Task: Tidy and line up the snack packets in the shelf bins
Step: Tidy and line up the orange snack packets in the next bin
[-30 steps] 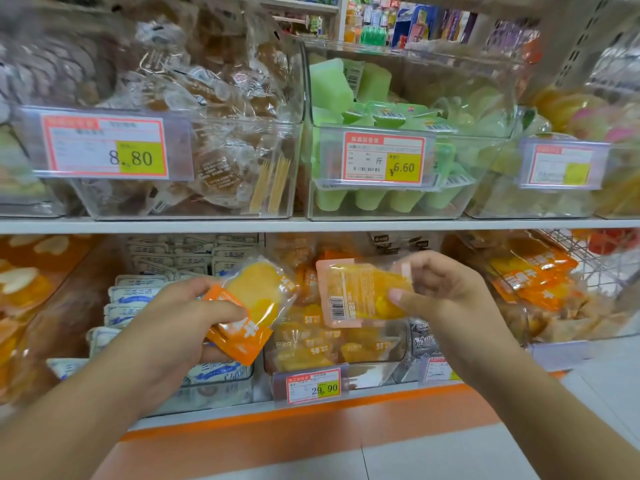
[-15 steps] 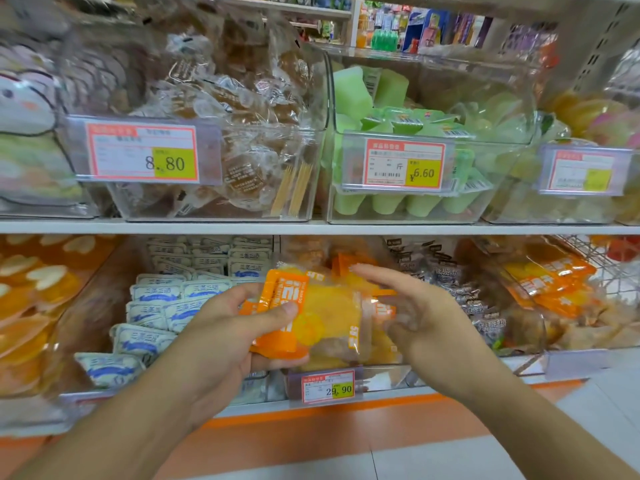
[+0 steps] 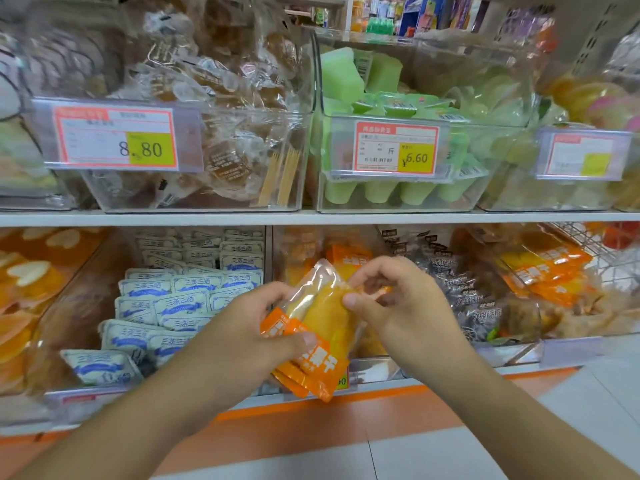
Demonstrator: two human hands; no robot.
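In front of the lower shelf's middle bin (image 3: 374, 367), my left hand (image 3: 242, 344) grips the orange mango packets (image 3: 322, 327) low, thumb across their printed face. My right hand (image 3: 398, 306) pinches their upper right edge, fingers curled.

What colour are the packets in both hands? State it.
Orange with clear windows showing yellow fruit: the packets, head view, gripped by left hand and right hand.
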